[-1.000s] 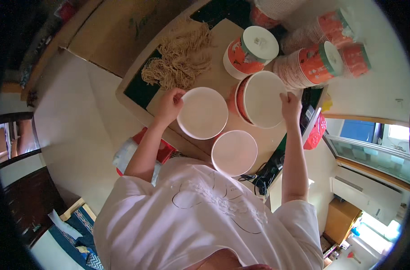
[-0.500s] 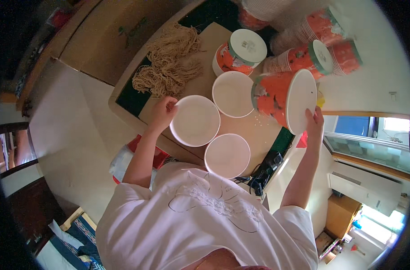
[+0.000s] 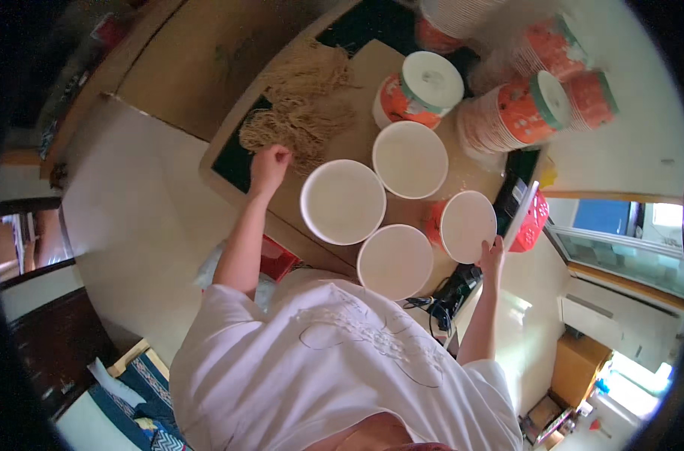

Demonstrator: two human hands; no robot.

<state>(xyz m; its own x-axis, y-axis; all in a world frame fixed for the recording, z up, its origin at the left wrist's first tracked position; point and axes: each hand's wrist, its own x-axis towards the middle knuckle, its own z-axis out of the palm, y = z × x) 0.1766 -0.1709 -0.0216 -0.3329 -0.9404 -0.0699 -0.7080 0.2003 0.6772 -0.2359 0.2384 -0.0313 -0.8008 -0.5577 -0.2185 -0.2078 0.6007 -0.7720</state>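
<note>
1. Head view, R hand: right hand (image 3: 491, 255) pinches the near rim of the right bucket (image 3: 468, 227), thumb + fingers closed on the edge. Rim grip prob. chosen bc it steers a light, wide bucket w/ one hand. Can't tell if its base rests on the cardboard sheet (image 3: 286, 197) or hangs just above.
2. Head view, placement: left bucket (image 3: 343, 201), back bucket (image 3: 410, 159) & front bucket (image 3: 394, 261) sit mouth-up, close together w/ the right bucket; likely so all insides are in easy reach. All 4 look empty.
3. Head view, L hand: left hand (image 3: 270, 171) is off the buckets, beside the lower edge of the tan strand heap (image 3: 301, 101), fingers curled in. Can't tell if it pinches a strand or touches the heap.
4. Head view, surroundings: upturned bucket (image 3: 432, 81) stands mouth-down behind back bucket; nested stack (image 3: 500, 116) lies on its side to the R, prob. nested to save space.
5. Head view, pose: L forearm reaches fwd & slightly inward, wrist bent a bit; R forearm runs nearly straight fwd, hand at the table's R side, lower than L in frame.
</note>
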